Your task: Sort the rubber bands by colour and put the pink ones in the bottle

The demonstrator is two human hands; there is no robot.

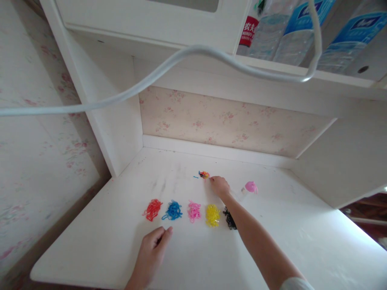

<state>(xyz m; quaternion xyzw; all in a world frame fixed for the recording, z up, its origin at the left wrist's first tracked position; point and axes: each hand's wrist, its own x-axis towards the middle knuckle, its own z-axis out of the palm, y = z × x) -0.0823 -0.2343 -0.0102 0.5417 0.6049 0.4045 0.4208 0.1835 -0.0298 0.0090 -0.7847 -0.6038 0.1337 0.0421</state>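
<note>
White cable [199, 50] foremost, mixed bands [203, 174] lie just left of the curled right hand [220, 186], contents unclear.

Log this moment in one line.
left hand: curled, near blue pile | right hand: beside mixed pile, grip unclear | also: red pile, pink pile, yellow pile, black pile

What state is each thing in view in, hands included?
Red bands: loose pile
Blue bands: loose pile
Pink bands: loose pile
Yellow bands: loose pile
Black bands: pile, partly hidden
Mixed bands: small pile, colours mingled
Pink object: too small to tell
Left hand: curled shut
Right hand: beside the mixed bands, grip unclear
Cable: curved
Bottles: partly out of frame
</note>
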